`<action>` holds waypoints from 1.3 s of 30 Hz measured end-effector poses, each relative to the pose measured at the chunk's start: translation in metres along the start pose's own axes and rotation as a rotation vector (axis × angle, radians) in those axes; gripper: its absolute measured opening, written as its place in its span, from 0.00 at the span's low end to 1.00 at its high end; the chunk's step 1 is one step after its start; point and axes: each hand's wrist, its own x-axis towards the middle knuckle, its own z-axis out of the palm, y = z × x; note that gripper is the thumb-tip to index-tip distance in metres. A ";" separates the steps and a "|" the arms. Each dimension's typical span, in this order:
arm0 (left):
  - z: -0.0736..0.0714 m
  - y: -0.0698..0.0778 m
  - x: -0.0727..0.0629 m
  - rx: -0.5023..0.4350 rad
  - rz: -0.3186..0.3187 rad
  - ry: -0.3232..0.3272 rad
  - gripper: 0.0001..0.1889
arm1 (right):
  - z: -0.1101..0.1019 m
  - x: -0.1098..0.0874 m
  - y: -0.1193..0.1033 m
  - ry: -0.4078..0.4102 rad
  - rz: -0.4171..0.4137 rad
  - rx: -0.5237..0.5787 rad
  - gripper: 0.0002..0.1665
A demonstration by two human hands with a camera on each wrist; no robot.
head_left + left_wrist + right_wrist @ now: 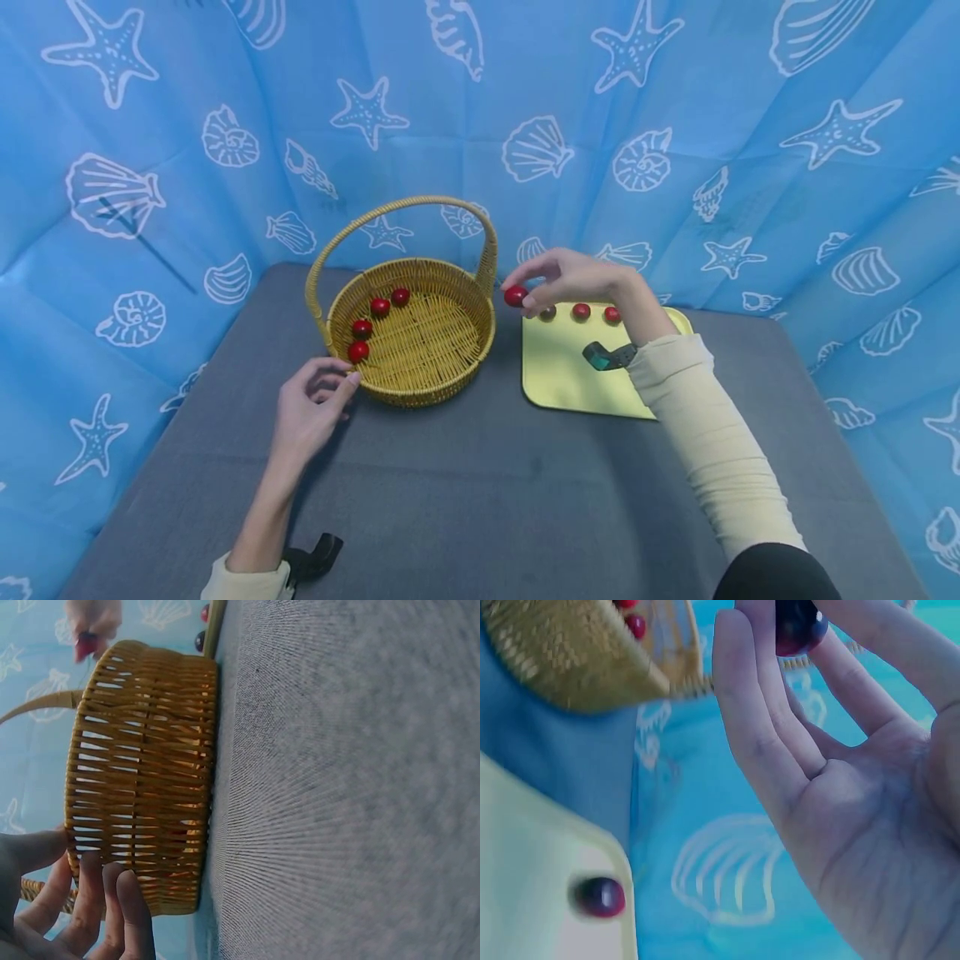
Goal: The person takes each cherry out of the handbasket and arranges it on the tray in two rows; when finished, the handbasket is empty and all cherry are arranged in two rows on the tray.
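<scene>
My right hand [576,277] pinches a round, glossy dark-red fruit [515,296] between thumb and fingertips, in the air between basket and tray. The wicker basket [431,342] with its tall arched handle stands left of it, with several like red fruits [380,307] along its left inner side. At the basket's near left rim, my left hand [311,406] grips the edge with thumb and fingers, as the left wrist view also shows in the woven wall [142,780]. On the pale yellow tray [577,379] lie a few more red fruits [581,312] along the far edge.
Grey cloth [465,500] covers the table under basket and tray. A blue curtain [450,108] with white shells and starfish hangs behind and at both sides. Dark wrist-camera mounts [611,357] sit at both cuffs.
</scene>
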 end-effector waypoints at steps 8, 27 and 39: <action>0.000 -0.001 0.000 -0.010 -0.008 -0.005 0.17 | -0.023 -0.033 0.035 0.075 0.042 0.047 0.28; 0.000 0.000 0.001 -0.011 -0.018 -0.003 0.17 | -0.050 -0.108 0.135 0.372 0.195 0.113 0.36; -0.001 0.000 0.002 0.012 -0.033 -0.018 0.17 | -0.033 -0.115 0.174 0.475 0.263 -0.024 0.34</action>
